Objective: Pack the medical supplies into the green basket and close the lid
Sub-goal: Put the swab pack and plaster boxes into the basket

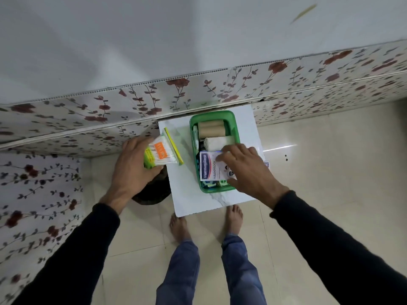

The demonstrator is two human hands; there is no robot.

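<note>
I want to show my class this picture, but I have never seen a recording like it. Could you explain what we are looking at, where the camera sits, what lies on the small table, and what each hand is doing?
There is no machine here: a person wears one wide-angle camera on the head, looking down past the arms to bare feet on the floor. A small white marble-patterned table holds an open green plastic basket. Inside it lie two tan bandage rolls and a white gauze roll. The right hand presses a white and blue plaster packet down into the basket. The left hand holds a clear pack of cotton buds with an orange label over the table's left edge, not yet packed. I cannot see a lid anywhere.
</note>
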